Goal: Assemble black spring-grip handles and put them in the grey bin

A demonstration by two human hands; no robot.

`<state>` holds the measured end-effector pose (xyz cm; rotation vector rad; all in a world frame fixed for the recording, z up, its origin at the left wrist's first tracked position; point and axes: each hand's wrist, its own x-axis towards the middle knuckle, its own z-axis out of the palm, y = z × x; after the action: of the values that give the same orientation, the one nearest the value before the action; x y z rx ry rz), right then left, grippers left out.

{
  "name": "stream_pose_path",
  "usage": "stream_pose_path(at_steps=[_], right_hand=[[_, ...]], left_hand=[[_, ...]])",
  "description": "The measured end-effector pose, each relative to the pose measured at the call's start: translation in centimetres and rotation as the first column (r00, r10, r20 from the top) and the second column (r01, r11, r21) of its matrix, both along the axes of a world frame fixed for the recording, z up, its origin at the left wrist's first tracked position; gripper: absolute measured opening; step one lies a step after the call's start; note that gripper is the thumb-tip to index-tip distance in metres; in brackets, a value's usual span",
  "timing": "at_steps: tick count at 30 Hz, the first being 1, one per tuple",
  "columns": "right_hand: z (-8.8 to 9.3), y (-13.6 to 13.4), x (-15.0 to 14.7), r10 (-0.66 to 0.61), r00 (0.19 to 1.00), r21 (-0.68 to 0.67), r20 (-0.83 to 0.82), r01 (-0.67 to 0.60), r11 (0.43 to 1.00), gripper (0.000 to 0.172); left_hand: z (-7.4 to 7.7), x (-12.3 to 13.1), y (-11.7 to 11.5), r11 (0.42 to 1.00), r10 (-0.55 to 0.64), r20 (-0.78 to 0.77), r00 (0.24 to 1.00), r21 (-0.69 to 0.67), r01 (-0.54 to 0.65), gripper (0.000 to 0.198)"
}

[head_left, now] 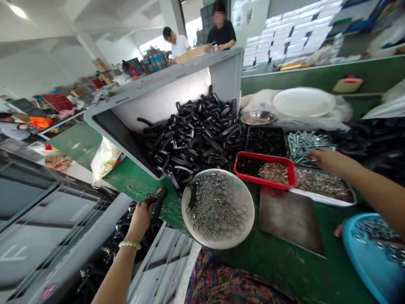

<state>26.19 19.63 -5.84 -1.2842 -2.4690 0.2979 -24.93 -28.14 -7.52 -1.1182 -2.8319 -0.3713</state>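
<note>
L hand (141, 220): shut round black tube (159, 197), held up over gray bins (47, 223) | R hand (330, 162): fingers part-curled at steel bolts (303, 147) in tray, hold unclear | white dish (243, 198) of steel rings (218, 207) between hands | red tray (253, 155) just beside | gray crate (164, 86) of black tubes (193, 135) beyond

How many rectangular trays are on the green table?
4. A black tray and a tray of bolts sit toward the back, and a red tray and a white tray sit in front of them. Others may be hidden.
</note>
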Motion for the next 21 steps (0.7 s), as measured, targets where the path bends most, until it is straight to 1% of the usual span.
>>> stream_pose_path(at_steps=[2, 3, 5, 7, 8, 9, 10, 11, 12, 13, 14, 15, 16, 18, 19, 20, 21], right_hand=[[-0.2, -0.3, 0.1, -0.028, 1.000, 0.013, 0.004, 0.028, 1.000, 0.026], [-0.1, -0.6, 0.3, -0.055, 0.999, 0.025, 0.000, 0.055, 0.998, 0.026], [0.4, -1.7, 0.9, -0.126, 0.992, 0.060, -0.026, 0.127, 0.990, 0.021], [1.1, -3.3, 1.7, -0.200, 0.977, 0.091, -0.069, 0.206, 0.974, 0.011], [1.5, -4.3, 2.1, -0.232, 0.969, 0.104, -0.090, 0.241, 0.965, 0.008], [1.9, -5.4, 2.3, -0.261, 0.958, 0.108, -0.121, 0.274, 0.956, 0.010], [2.2, -6.6, 2.3, -0.284, 0.945, 0.098, -0.165, 0.302, 0.948, 0.013], [2.6, -7.9, 2.1, -0.303, 0.927, 0.075, -0.220, 0.326, 0.943, 0.015], [2.9, -9.4, 1.6, -0.316, 0.903, 0.031, -0.291, 0.339, 0.940, 0.015], [3.1, -10.9, 1.0, -0.323, 0.875, -0.022, -0.361, 0.338, 0.941, 0.016], [3.4, -12.4, 0.3, -0.324, 0.846, -0.073, -0.423, 0.325, 0.943, 0.017], [3.5, -14.0, -0.4, -0.322, 0.823, -0.117, -0.467, 0.304, 0.946, 0.019], [3.6, -15.7, -1.0, -0.323, 0.804, -0.150, -0.500, 0.287, 0.946, 0.021], [3.6, -18.9, -1.6, -0.339, 0.775, -0.197, -0.534, 0.276, 0.941, 0.023], [3.5, -20.4, -1.6, -0.357, 0.761, -0.213, -0.541, 0.287, 0.934, 0.023], [3.3, -21.8, -1.3, -0.373, 0.752, -0.224, -0.544, 0.298, 0.928, 0.023], [3.2, -23.0, -0.8, -0.390, 0.745, -0.236, -0.542, 0.310, 0.921, 0.023]], left_hand=[[-1.2, 0.2, 0.9, 0.997, -0.005, -0.005, 1.000, -0.074, 0.004, 0.027], [-1.5, 0.4, 1.4, 0.996, -0.021, 0.003, 1.000, -0.090, 0.021, 0.028], [-1.5, 0.9, 2.3, 0.992, -0.034, -0.022, 0.999, -0.122, 0.031, 0.030], [-0.4, 1.7, 3.6, 0.994, -0.014, -0.138, 0.990, -0.109, -0.001, 0.034], [0.4, 2.4, 4.7, 0.998, -0.011, -0.218, 0.976, -0.062, -0.003, 0.037], [1.4, 3.4, 6.4, 0.999, -0.030, -0.278, 0.960, 0.016, 0.036, 0.039], [2.6, 4.9, 8.6, 0.984, -0.093, -0.286, 0.954, 0.119, 0.132, 0.039], [3.8, 6.9, 11.4, 0.933, -0.268, -0.223, 0.937, 0.184, 0.310, 0.036], [4.9, 9.4, 14.7, 0.844, -0.463, -0.124, 0.878, 0.241, 0.479, 0.031], [6.0, 12.2, 18.3, 0.740, -0.634, -0.006, 0.773, 0.284, 0.609, 0.027], [6.8, 15.2, 22.1, 0.647, -0.752, 0.104, 0.651, 0.301, 0.700, 0.025], [7.4, 18.2, 26.0, 0.592, -0.806, 0.200, 0.558, 0.297, 0.749, 0.023], [7.7, 21.0, 29.7, 0.592, -0.803, 0.289, 0.522, 0.275, 0.758, 0.021], [7.7, 25.7, 36.1, 0.595, -0.794, 0.335, 0.508, 0.256, 0.762, 0.016], [7.5, 27.4, 38.6, 0.603, -0.785, 0.354, 0.508, 0.250, 0.758, 0.015], [7.2, 28.8, 40.5, 0.617, -0.772, 0.374, 0.515, 0.242, 0.749, 0.016], [6.9, 29.8, 42.0, 0.632, -0.757, 0.395, 0.521, 0.236, 0.738, 0.017]])
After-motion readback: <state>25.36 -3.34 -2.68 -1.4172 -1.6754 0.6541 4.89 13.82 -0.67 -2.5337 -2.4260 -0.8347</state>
